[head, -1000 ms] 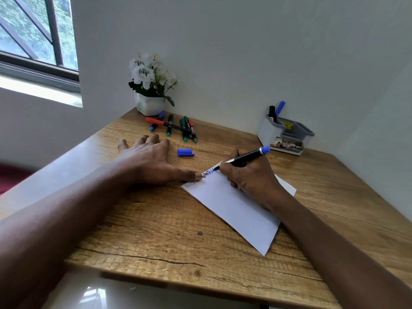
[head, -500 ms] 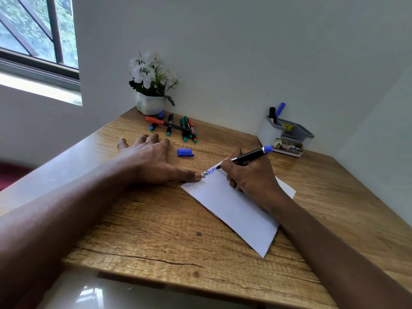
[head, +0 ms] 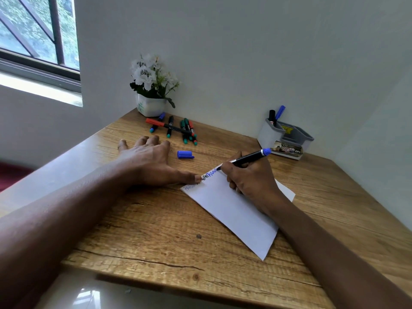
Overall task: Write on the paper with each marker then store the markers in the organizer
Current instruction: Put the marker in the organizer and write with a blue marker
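Note:
A white sheet of paper (head: 234,210) lies slanted on the wooden desk, with black and blue lettering along its far edge. My right hand (head: 249,177) grips a blue-ended black marker (head: 247,157), its tip touching the paper's far edge. My left hand (head: 149,161) lies flat, fingers spread, thumb pressing the paper's left corner. The marker's blue cap (head: 185,154) lies loose between my hands. A pile of several markers (head: 178,129) sits at the back. The grey organizer (head: 287,137) at the back right holds a black and a blue marker.
A white pot of white flowers (head: 152,90) stands in the back corner by the marker pile. Walls close the desk (head: 145,237) at the back and right; a window is at the upper left. The desk's front edge runs below my arms.
My right hand and the marker have moved a little to the right along the paper's far edge, and the blue writing has grown. My left hand has stayed put.

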Tool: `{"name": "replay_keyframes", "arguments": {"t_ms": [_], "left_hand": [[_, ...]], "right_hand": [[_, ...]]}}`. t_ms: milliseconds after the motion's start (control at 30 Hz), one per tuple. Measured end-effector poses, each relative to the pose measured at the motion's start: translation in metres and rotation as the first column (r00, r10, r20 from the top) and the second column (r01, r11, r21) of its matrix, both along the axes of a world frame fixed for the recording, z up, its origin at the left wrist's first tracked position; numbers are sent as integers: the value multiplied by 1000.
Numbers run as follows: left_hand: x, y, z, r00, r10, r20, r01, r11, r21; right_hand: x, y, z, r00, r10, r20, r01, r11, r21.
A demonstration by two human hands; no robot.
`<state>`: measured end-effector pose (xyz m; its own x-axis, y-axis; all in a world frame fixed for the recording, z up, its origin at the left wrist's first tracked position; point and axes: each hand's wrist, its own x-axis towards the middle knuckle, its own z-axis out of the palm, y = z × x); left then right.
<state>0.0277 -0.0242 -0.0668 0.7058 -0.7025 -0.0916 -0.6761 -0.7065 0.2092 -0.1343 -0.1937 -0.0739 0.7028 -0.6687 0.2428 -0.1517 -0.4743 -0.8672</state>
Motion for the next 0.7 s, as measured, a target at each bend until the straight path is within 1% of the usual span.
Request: {"name": "replay_keyframes", "arguments": {"t_ms": [100,300,567,700], "left_hand": [[0,0,0,1000,-4,-2,4,1000,1],[0,-1,0,1000,-2,-3,2,1000,-2],[-1,0,2,1000,0,-18,-1,1000,-7],[-2,1,2,1000,2,-23,-3,1000,-19]], "right_hand": [[0,-1,0,1000,-15,12,15,1000,22],[1,2,2,1000,-13,-26,13,1000,-5],[0,2,3,999,-28,-45,28,1000,1],[0,5,4,999,-36,-32,37,999,30]]}}
